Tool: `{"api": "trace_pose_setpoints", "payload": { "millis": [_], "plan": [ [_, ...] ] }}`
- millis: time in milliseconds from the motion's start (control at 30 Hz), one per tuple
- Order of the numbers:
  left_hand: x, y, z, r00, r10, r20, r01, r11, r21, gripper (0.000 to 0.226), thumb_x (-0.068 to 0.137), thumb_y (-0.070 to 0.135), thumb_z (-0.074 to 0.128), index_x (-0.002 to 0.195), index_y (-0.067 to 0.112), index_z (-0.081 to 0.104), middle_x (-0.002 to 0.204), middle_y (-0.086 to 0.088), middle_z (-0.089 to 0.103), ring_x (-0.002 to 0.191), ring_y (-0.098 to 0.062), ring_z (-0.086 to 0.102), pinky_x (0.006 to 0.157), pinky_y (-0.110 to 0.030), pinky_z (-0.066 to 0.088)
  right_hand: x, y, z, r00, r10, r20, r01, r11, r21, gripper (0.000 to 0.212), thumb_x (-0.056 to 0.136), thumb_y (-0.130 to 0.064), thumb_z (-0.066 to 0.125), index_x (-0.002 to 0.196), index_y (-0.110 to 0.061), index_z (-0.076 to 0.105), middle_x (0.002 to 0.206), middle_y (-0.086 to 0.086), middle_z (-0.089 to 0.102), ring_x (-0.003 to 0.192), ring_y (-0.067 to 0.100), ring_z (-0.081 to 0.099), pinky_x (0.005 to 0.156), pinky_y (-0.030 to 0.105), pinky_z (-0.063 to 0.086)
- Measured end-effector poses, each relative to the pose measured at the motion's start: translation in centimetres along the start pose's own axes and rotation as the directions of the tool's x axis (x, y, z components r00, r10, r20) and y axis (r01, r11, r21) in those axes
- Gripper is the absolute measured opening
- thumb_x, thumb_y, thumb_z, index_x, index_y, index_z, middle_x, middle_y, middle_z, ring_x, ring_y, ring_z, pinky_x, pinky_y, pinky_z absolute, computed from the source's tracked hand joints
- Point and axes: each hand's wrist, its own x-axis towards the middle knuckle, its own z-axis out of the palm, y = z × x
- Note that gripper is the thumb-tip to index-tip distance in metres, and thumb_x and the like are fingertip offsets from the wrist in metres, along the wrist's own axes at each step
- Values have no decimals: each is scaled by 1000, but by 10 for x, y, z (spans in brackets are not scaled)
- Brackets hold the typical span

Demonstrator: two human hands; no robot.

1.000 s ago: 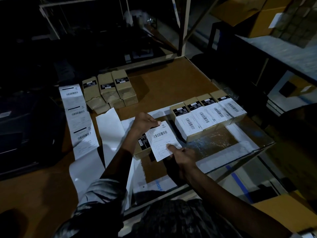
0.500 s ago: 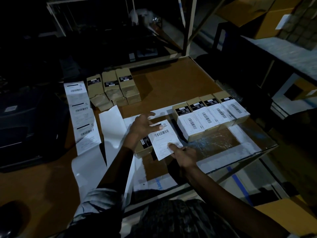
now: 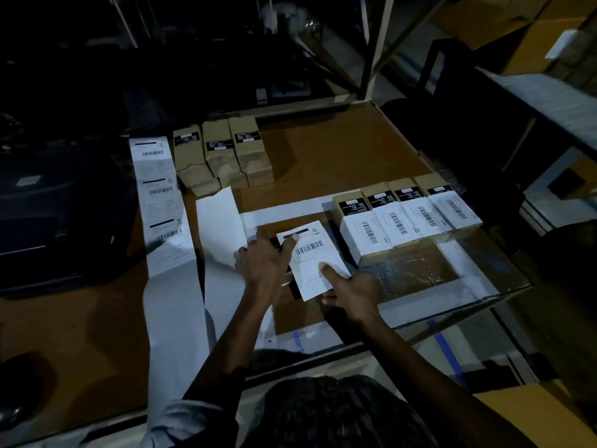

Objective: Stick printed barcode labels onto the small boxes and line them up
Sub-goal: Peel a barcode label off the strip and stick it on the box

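Lying white, barcoded label (image 3: 311,258) covers box beneath hands (image 3: 310,276).

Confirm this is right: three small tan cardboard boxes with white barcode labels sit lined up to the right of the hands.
Wrong count: the head view shows four small tan cardboard boxes with white barcode labels lined up to the right of the hands, not three.

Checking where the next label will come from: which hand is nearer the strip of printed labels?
Left. The left hand lies right of the strip of printed labels, its fingers on the label being pressed onto the box. The right hand is farther right, at that label's near corner.
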Motion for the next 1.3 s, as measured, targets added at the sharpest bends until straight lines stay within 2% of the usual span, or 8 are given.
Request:
{"api": "trace_pose_setpoints", "payload": {
  "millis": [267,367,500,633,867,1000,1167,1300],
  "plan": [
    [-1,7,-16,998,57,-31,-62,971,-229,48,88,55,67,118,18,58,110,0,73,100,-26,69,95,-51,52,1,-13,-13,991,-130,11,122,893,-434,50,82,-56,76,74,-8,69,62,6,71,54,22,70,55,39,62],
    [3,6,-17,998,48,-30,-54,970,-236,36,91,47,67,112,19,58,106,0,73,96,-22,68,92,-46,53,0,-23,-26,915,-403,10,207,449,-869,58,89,-66,59,64,-14,58,60,1,59,56,18,64,46,23,40],
    [7,6,-14,998,19,-57,-30,980,-198,17,99,30,58,111,18,60,108,-3,71,96,-21,68,80,-29,52,-15,-41,-17,693,-696,191,473,238,-848,44,98,-57,48,118,-19,60,114,8,59,108,23,56,79,33,49],
    [13,9,-13,996,-64,-63,54,988,-144,14,101,19,56,113,13,61,109,-8,70,91,-23,66,71,-25,48,-19,-30,26,802,-460,381,453,52,-890,68,99,-69,23,157,-35,19,167,9,-4,150,38,1,115,61,15],
    [14,8,-14,995,-73,-69,62,986,-153,17,99,17,60,113,10,63,111,-9,71,96,-26,68,80,-29,53,2,-19,24,833,-445,328,378,26,-925,64,96,-72,2,156,-50,-1,162,6,-35,147,38,-31,114,63,-14],
    [17,7,-10,994,-74,-84,60,985,-164,15,97,15,61,112,11,64,112,-10,71,99,-31,67,93,-47,55,6,-20,17,862,-445,242,302,69,-951,70,93,-73,-1,158,-46,-3,162,11,-34,146,41,-32,115,66,-11],
    [18,7,-8,992,-81,-94,62,980,-190,17,101,18,54,113,10,64,110,-5,69,95,-25,65,85,-35,54,-12,-14,50,790,-466,399,450,-2,-893,64,97,-69,6,157,-48,10,164,8,-30,149,37,-29,114,62,-12],
    [19,5,-7,993,-83,-86,65,979,-194,17,98,21,60,113,12,63,112,-8,69,97,-27,65,86,-41,57,4,-19,16,863,-434,260,315,59,-947,60,96,-69,0,154,-54,-6,159,10,-38,143,38,-39,114,64,-17]
  ]
}}
